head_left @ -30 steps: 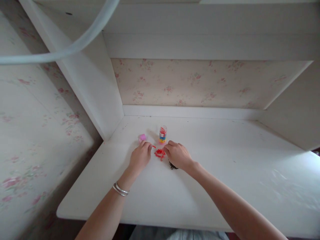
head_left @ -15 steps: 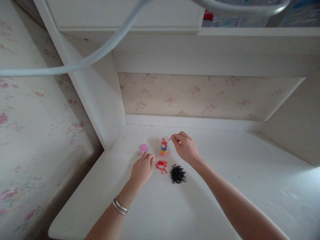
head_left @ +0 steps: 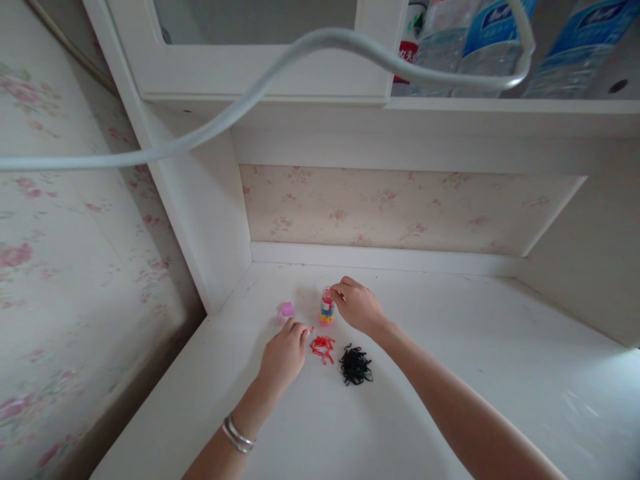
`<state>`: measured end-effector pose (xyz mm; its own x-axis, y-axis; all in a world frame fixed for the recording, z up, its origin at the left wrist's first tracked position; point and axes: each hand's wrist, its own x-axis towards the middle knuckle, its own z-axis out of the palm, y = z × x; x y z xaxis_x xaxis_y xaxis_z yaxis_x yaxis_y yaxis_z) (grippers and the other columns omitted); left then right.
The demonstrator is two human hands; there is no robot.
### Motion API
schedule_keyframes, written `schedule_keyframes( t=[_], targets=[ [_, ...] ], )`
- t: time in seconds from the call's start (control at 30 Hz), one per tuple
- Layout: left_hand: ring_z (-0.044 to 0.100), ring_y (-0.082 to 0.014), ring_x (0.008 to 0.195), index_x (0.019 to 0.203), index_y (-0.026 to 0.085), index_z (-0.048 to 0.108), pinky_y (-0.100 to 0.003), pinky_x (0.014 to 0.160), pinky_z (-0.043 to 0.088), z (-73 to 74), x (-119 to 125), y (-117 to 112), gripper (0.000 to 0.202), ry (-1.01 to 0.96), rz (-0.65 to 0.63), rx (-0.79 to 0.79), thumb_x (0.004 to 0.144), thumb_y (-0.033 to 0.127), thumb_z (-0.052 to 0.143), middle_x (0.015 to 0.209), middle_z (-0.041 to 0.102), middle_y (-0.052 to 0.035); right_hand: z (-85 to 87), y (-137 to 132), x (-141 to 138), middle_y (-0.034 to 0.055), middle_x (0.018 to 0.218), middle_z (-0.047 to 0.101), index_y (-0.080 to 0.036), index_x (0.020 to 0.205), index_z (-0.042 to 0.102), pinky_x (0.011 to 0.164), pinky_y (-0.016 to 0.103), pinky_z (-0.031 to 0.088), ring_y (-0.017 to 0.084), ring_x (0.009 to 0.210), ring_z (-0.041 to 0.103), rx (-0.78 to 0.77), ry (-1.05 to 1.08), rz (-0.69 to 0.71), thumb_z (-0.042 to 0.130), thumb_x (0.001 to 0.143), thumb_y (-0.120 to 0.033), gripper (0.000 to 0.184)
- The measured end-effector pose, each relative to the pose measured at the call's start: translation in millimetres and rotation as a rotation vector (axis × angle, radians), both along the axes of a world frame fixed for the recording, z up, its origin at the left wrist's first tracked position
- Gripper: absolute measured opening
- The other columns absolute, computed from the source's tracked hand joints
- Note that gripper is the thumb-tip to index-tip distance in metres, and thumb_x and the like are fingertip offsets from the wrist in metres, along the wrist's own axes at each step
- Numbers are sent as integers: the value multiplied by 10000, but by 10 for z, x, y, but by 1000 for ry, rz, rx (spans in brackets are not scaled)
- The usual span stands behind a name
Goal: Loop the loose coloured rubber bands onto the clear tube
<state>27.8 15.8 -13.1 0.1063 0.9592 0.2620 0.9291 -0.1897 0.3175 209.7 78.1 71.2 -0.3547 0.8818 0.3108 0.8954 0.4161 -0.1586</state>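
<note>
Left hand (head_left: 284, 352): thumb and fingertips pinched on small red band (head_left: 311, 330), just beside loose red bands (head_left: 323, 348) on white desk (head_left: 425, 413). Right hand (head_left: 359, 307): fingers curled, tips at mouth of clear jar (head_left: 327, 311); finger gap and any hold cannot be told. Jar: upright, contents red, blue, yellow. Pink object (head_left: 286, 310): left of jar, just beyond left hand. Black pile (head_left: 355, 366): right of red bands.

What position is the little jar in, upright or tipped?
Upright: the jar stands on the table, base down, with the right hand at its top.
</note>
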Motion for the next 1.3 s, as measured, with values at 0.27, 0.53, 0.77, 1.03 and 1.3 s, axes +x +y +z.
schedule_keyframes(
  t=[0.27, 0.53, 0.77, 1.03, 1.3],
  targets=[
    [613, -143, 839, 938, 233, 559, -230, 674, 429, 6, 4, -5, 241, 4, -8, 14, 942, 293, 326, 991, 600, -26, -8, 34, -31, 6, 942, 591, -270, 945, 675, 644, 223, 333, 111, 770, 562, -6, 60, -18, 318, 940, -350, 366],
    [603, -143, 872, 955, 224, 554, -228, 713, 432, 17, 24, -20, 267, 10, -3, -9, 950, 306, 300, 1006, 601, -38, -40, -70, 79, 10, 857, 598, -235, 889, 674, 678, 206, 363, 105, 744, 553, 51, 272, -9, 354, 921, -353, 343],
    [601, -155, 871, 961, 215, 552, -256, 727, 430, 55, 78, -50, 305, 21, 29, -50, 957, 319, 265, 991, 606, -43, -626, -312, 445, 33, 829, 668, -204, 855, 689, 712, 256, 427, 154, 767, 588, -78, 623, -117, 379, 866, -437, 388],
    [597, -150, 861, 936, 219, 558, -252, 729, 408, 1, 156, -53, 289, 3, 21, -49, 955, 311, 284, 980, 616, -33, -1154, -591, 884, 52, 955, 697, -203, 895, 697, 811, 308, 439, 206, 900, 609, -208, 849, -324, 459, 799, -497, 390],
    [595, -146, 861, 916, 208, 563, -246, 726, 393, -67, 153, -28, 294, -8, 34, -43, 954, 316, 293, 978, 625, -32, -1100, -713, 834, 59, 916, 694, -197, 860, 693, 771, 296, 439, 194, 844, 607, -171, 804, -260, 438, 821, -481, 384]
  ],
)
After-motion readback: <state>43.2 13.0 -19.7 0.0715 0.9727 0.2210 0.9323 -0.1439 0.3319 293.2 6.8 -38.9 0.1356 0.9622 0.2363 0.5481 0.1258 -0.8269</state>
